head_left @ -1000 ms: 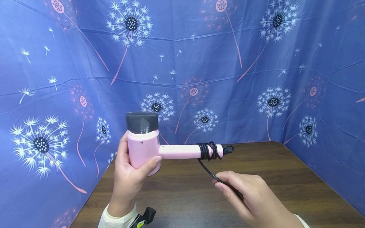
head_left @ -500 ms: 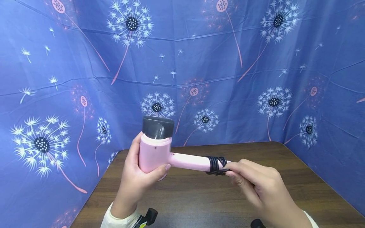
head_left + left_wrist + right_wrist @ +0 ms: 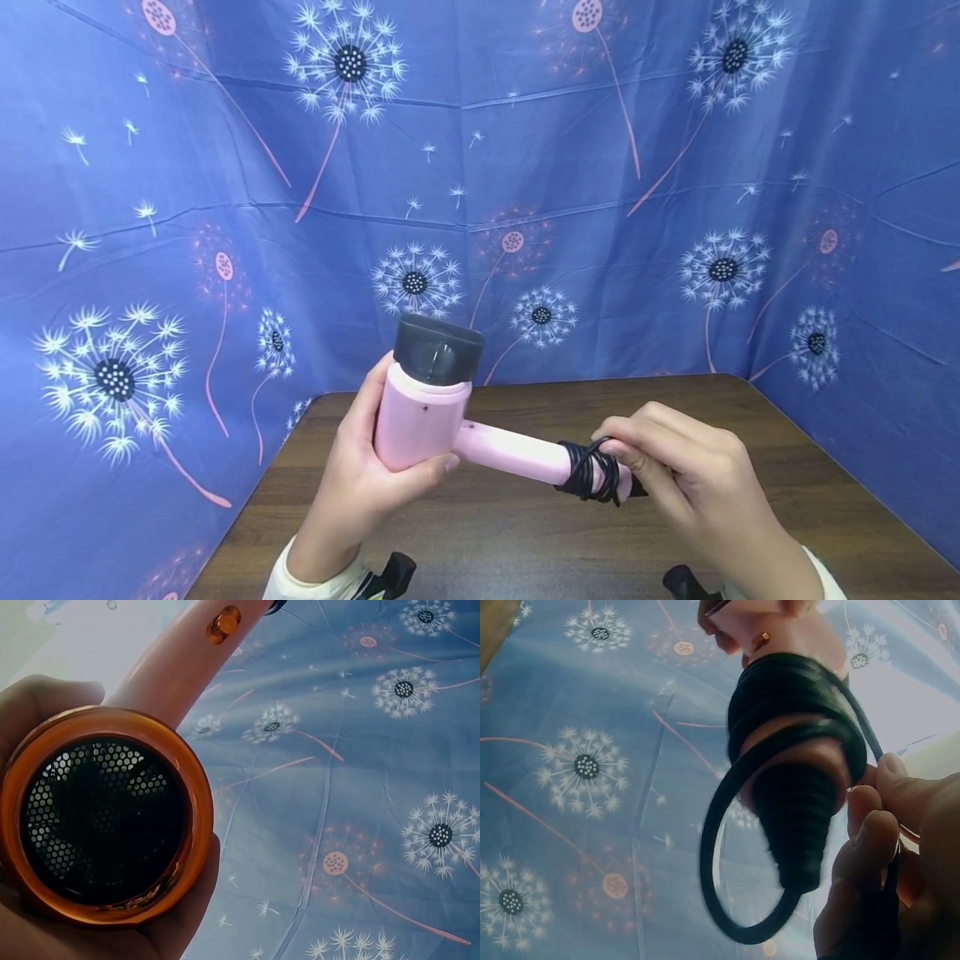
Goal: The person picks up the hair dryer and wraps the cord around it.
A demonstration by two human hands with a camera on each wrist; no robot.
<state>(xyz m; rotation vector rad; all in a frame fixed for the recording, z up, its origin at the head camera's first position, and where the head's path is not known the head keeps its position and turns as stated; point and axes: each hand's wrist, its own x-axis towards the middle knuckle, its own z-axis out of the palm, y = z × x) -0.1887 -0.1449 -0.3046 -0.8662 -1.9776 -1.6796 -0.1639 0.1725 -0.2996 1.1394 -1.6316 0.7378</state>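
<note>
A pink hair dryer (image 3: 420,421) with a black nozzle (image 3: 438,350) is held above the table, its handle slanting down to the right. My left hand (image 3: 367,467) grips its barrel, thumb across the front. In the left wrist view the orange-rimmed rear grille (image 3: 105,817) faces the camera. Several turns of black cord (image 3: 585,471) wrap the handle's end. My right hand (image 3: 690,467) pinches the cord between thumb and fingers beside these turns. The right wrist view shows a loop of cord (image 3: 712,885) curving out below the ribbed cord sleeve (image 3: 795,825).
A brown wooden table (image 3: 510,542) lies beneath both hands. Blue cloth (image 3: 600,275) printed with dandelions hangs behind it and along both sides. Black wrist devices show at the left sleeve (image 3: 300,579) and near the right wrist.
The hair dryer has shifted right and tilted, its handle end lowering. My right hand has risen from below the handle to its end, bringing the loose cord up against it.
</note>
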